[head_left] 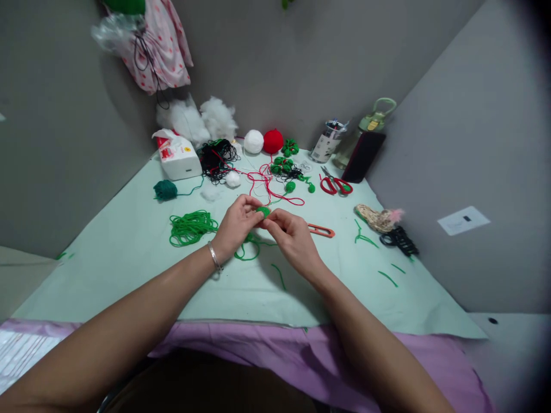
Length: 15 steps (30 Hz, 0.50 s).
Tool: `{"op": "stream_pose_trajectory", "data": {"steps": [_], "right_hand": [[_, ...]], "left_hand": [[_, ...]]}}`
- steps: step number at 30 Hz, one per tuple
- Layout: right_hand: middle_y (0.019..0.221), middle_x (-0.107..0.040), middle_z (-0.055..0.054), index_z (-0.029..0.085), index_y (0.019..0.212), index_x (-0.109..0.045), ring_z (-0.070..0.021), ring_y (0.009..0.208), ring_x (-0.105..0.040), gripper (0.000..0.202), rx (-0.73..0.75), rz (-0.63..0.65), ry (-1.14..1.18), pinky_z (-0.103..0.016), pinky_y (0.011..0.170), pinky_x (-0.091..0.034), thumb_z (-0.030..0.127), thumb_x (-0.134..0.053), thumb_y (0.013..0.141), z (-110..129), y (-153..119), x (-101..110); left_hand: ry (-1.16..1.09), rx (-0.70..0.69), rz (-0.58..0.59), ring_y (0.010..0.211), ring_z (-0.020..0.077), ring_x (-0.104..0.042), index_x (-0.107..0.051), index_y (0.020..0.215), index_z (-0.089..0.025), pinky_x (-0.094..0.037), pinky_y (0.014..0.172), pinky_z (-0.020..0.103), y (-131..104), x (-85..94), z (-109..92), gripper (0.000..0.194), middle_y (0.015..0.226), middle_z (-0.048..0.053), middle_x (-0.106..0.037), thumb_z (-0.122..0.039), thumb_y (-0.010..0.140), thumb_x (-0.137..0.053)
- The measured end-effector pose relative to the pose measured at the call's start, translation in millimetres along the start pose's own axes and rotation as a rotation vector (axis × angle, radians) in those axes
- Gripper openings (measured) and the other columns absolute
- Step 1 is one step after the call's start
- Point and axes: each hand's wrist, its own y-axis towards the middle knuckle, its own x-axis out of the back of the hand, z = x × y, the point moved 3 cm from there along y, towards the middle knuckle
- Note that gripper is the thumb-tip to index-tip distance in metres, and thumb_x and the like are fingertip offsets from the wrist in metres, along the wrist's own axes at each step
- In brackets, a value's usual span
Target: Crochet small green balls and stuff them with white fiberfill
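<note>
Between my two hands, above the middle of the table, is a small green crocheted piece (263,211). My left hand (239,223) pinches it from the left, and a silver bracelet circles that wrist. The fingers of my right hand (291,236) are pressed together at its right edge; whether they also hold a hook is hidden. An orange-handled tool (321,230) shows just beyond my right hand. Green yarn (247,250) loops on the table below my hands, and a loose green skein (192,228) lies to the left.
Behind are a tissue pack (179,160), black yarn (215,158), white ball (253,141), red ball (273,141) and tangled red yarn (269,186). Red-handled scissors (336,184), a pen cup (328,141) and a dark phone (364,158) stand or lie right. Teal yarn (166,190) sits left.
</note>
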Motion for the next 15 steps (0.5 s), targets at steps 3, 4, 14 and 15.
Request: {"op": "stream_pose_trajectory", "data": {"steps": [3,4,14,15], "right_hand": [[0.07,-0.06,-0.001,0.023,0.074,-0.062,-0.0183,0.068,-0.05,0.021,0.055,-0.04,-0.038,-0.033,0.068,-0.039,0.034,-0.061,0.091,2,2,9],[0.077,-0.064,-0.003,0.023,0.073,-0.062,-0.0206,0.076,-0.055,0.02,0.103,-0.077,-0.061,-0.035,0.075,-0.042,0.033,-0.064,0.09,4,1,13],[0.106,-0.07,-0.003,0.024,0.091,-0.054,-0.0098,0.057,-0.054,0.019,0.011,-0.101,0.397,-0.028,0.056,-0.045,0.037,-0.067,0.089,3,1,17],[0.102,-0.069,-0.002,0.024,0.095,-0.054,-0.0096,0.057,-0.052,0.02,-0.02,-0.102,0.333,-0.027,0.055,-0.043,0.039,-0.066,0.089,0,3,17]], "left_hand": [[-0.046,0.006,-0.02,0.074,0.0137,-0.069,-0.062,0.095,-0.019,-0.057,0.077,0.029,0,2.1,-3,0.026,0.082,-0.001,-0.07,-0.026,0.077,-0.08],[-0.057,0.012,-0.019,0.074,0.0141,-0.069,-0.063,0.095,-0.018,-0.057,0.078,0.029,0,2.3,-3,0.026,0.082,-0.001,-0.07,-0.027,0.077,-0.08],[-0.02,-0.054,0.01,0.079,0.0149,-0.068,-0.064,0.098,-0.019,-0.055,0.081,0.031,-6,-5.9,-8,0.029,0.09,0.0,-0.072,-0.025,0.077,-0.083],[-0.016,-0.068,0.003,0.078,0.0146,-0.068,-0.061,0.096,-0.02,-0.055,0.08,0.03,-6,-5.9,-9,0.031,0.088,-0.001,-0.072,-0.024,0.076,-0.084]]}}
